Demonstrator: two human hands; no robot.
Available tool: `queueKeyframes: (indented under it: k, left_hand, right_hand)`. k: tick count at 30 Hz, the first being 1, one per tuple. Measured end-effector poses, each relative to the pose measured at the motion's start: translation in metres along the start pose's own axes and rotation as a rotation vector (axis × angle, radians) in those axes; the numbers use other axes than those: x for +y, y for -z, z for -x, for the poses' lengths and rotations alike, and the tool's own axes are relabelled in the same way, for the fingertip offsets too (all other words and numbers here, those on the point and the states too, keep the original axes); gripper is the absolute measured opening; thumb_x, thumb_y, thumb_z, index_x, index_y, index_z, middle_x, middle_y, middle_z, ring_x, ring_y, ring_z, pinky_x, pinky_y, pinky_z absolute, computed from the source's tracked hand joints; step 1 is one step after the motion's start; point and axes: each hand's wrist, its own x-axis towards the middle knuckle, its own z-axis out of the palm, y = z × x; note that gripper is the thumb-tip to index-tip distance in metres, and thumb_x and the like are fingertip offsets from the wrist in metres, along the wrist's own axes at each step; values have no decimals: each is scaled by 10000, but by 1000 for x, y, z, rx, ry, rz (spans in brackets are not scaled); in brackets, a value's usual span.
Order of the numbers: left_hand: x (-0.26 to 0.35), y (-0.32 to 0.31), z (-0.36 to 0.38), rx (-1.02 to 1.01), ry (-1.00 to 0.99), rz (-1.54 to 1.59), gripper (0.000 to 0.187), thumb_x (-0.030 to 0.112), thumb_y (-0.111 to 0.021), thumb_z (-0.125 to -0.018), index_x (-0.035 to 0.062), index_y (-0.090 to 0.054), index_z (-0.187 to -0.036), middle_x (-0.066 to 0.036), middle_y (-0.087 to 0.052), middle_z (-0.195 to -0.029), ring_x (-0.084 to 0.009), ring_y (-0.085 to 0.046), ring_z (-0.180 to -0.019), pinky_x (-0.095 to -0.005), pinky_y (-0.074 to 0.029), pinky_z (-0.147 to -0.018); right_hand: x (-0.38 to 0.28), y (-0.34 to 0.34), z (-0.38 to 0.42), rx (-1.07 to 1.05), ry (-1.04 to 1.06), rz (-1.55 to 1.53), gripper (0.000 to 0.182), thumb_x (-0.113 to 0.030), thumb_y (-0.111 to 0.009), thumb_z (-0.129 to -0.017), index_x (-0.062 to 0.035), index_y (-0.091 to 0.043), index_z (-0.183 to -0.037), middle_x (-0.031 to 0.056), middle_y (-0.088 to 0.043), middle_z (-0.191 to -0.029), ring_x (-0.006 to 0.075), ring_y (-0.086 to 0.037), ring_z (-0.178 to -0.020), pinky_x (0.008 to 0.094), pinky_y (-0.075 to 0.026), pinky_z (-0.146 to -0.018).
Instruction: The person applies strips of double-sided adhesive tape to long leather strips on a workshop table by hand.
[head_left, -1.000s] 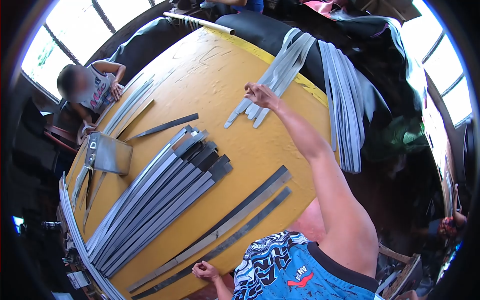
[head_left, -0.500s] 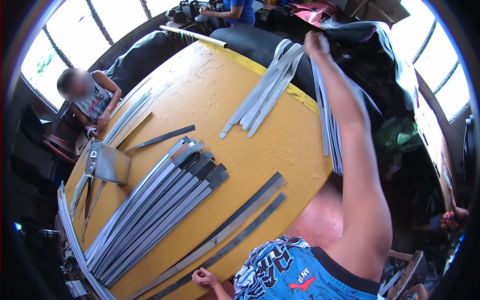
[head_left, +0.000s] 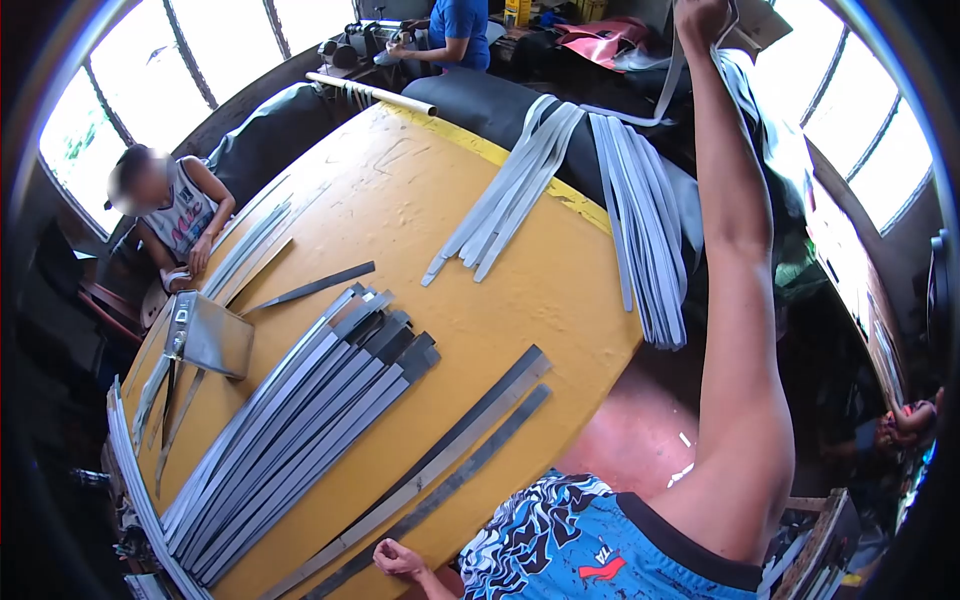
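Observation:
My right hand (head_left: 705, 22) is raised at the top right edge of the view, closed around a light grey strip (head_left: 668, 92). That strip hangs down in a loop toward a bundle of long grey strips (head_left: 645, 235) draped over the table's far corner. My left hand (head_left: 400, 560) is low at the table's near edge, its fingers curled, with nothing visible in them. Closest to it lies a dark flat bar (head_left: 450, 485), beside a second, wider metal bar (head_left: 480, 425). Another bundle of pale strips (head_left: 510, 190) lies over the yellow edge.
The yellow table (head_left: 500, 310) carries a fanned stack of grey strips (head_left: 300, 430) and a metal box (head_left: 215, 335). A black roll (head_left: 470, 105) runs along the far side. A person (head_left: 180, 210) sits at the left; another person in blue (head_left: 460, 35) stands at the back.
My right hand has moved up and to the right, drawing a strip out above the draped bundle. My left hand stays by the near edge. The view has shifted slightly.

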Motion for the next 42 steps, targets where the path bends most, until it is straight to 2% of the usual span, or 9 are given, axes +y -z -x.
queueKeyframes:
  k: [12, 14, 19, 21, 26, 32, 35, 36, 42]
  left_hand:
    - [37, 2, -43, 56, 310, -30, 194, 124, -738, -781, 33, -665, -936, -130, -654, -918, -259, -621, -811, -360, -520, -734]
    - [24, 8, -36, 82, 178, -86, 217, 129, -751, -746, 70, -673, -940, -112, -636, -892, -271, -603, -795, -372, -502, -727]
    - [-2, 39, -50, 98, -32, -330, 324, 231, -761, -751, 112, -659, -1035, -122, -565, -1065, -326, -520, -1032, -460, -430, -883]
    - [-14, 49, -54, 54, 5, -346, 349, 276, -759, -756, 136, -655, -1058, -117, -540, -1124, -327, -485, -1092, -478, -401, -913]
    - [-30, 62, -64, 2, 20, -249, 334, 288, -755, -756, 155, -660, -1047, -118, -526, -1120, -319, -468, -1099, -478, -382, -931]
    - [50, 70, -117, -165, -112, 286, 352, 95, -745, -749, 46, -635, -1080, -109, -551, -1035, -242, -555, -904, -366, -447, -797]
    - [128, 100, -163, -494, -426, 684, 469, 92, -738, -769, 34, -582, -1208, -129, -582, -1164, -164, -586, -759, -319, -482, -718]
    - [155, 114, -176, -524, -558, 774, 534, 99, -743, -771, 36, -551, -1266, -138, -582, -1206, -149, -594, -727, -317, -495, -713]
    - [271, 141, -176, -749, -839, 1022, 574, 109, -749, -769, 47, -501, -1283, -141, -599, -1165, -180, -630, -782, -331, -527, -751]
  right_hand:
    - [-213, 153, 8, -312, -166, -603, 141, -11, -633, -905, -35, -644, -1043, 23, -656, -825, 79, -619, -654, 232, -523, -589]
    - [-180, 162, 10, -312, 103, -272, 220, -275, -778, -833, -57, -755, -858, 23, -753, -877, 120, -720, -765, 235, -538, -679]
    - [-190, 157, -1, -373, 192, -521, 294, -290, -668, -914, 3, -650, -903, 166, -654, -802, 309, -662, -692, 390, -582, -646]
    - [-94, 57, 26, -424, -160, 290, 287, -262, -666, -913, 19, -644, -857, 143, -646, -758, 256, -644, -660, 355, -539, -576]
    - [-235, 178, -23, -267, 211, -369, 267, -234, -650, -925, 25, -644, -861, 125, -639, -750, 212, -640, -654, 349, -534, -563]
    - [-308, 248, -46, -620, 11, -146, 231, -254, -740, -866, -58, -748, -987, 4, -753, -852, 93, -715, -765, 193, -511, -697]
    - [-378, 295, -58, -660, 251, -554, 192, -121, -734, -859, -72, -707, -1043, 48, -744, -905, 124, -722, -771, 219, -543, -664]
    - [-454, 313, -43, -668, -94, -951, 118, -12, -652, -889, -19, -637, -1006, 36, -662, -851, 73, -612, -651, 236, -525, -598]
    - [-540, 400, 12, -893, 19, -928, 246, -51, -770, -744, -80, -656, -959, 46, -643, -886, 183, -655, -674, 298, -529, -575]
